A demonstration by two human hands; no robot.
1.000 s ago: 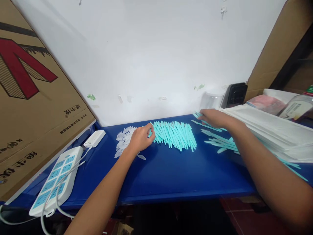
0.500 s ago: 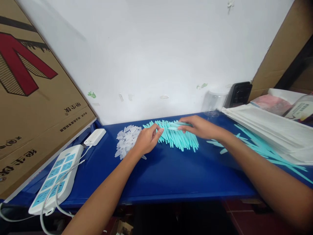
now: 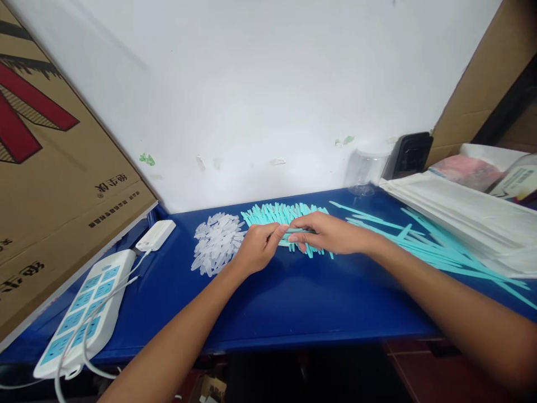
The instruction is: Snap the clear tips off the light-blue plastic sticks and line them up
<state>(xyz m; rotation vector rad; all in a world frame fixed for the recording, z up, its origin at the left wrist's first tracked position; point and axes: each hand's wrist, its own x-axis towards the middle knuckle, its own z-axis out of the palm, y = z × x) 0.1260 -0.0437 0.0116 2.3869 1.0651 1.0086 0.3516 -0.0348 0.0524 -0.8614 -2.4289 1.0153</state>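
Observation:
In front of me my right hand (image 3: 323, 232) is closed round a slim turquoise plastic stick (image 3: 298, 230), which lies roughly level. My left hand (image 3: 260, 243) meets its left end, thumb and fingers pinched there; whether a small cap is also in that pinch is hidden. Behind both hands spreads a pile of similar turquoise sticks (image 3: 274, 212), mostly lying side by side. Left of it, near my left hand, is a heap of small translucent whitish caps (image 3: 216, 243).
More long turquoise strips (image 3: 444, 252) lie at right beside stacked white trays (image 3: 457, 210). A clear jar (image 3: 367, 170) and black box (image 3: 409, 157) stand by the wall. At left are a power strip (image 3: 86, 313), white adapter (image 3: 155, 235) and cardboard box (image 3: 75, 184).
My right hand has moved left and toward me with the turquoise stick, bringing its end to my left fingers. The view has shifted slightly, and more strips show at right.

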